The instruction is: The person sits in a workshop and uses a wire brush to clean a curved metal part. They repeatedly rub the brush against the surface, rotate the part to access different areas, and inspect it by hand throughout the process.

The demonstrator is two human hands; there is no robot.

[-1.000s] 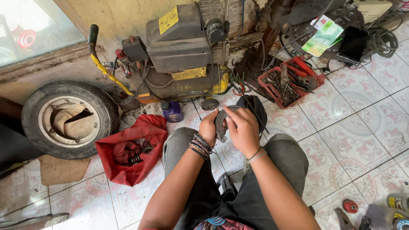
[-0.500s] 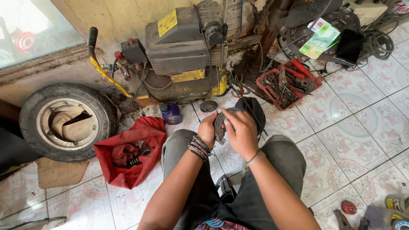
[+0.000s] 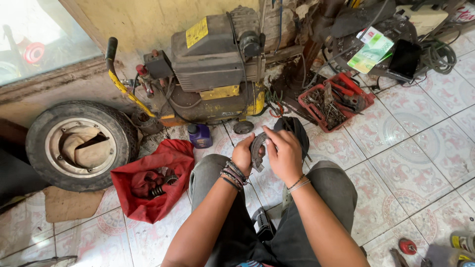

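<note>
Sitting on a patterned tile floor (image 3: 420,163), a person seen from above holds a curved grey metal part (image 3: 257,151) between both hands, above the knees near the middle of the scene. The left hand (image 3: 243,155), with beaded bracelets at its wrist, wraps its fingers around the part's left edge from behind. The right hand (image 3: 283,154), wearing thin bracelets, covers the part's right side with fingers curled closed over it and the thumb pressed toward its face. Most of the part is hidden by the two hands, so its full shape cannot be told. Just beyond the hands lies a dark round cap (image 3: 293,129) on the floor. Farther off stands a grimy grey and yellow compressor (image 3: 213,74) against the wall. A small blue bottle (image 3: 200,135) sits in front of it. To the left, a red bag (image 3: 153,183) lies open with a coil spring and dark parts inside, and farther left a wheel (image 3: 79,144) lies flat. To the far right, a red tray (image 3: 336,101) holds tools, with a black phone (image 3: 404,58) beyond it.
</note>
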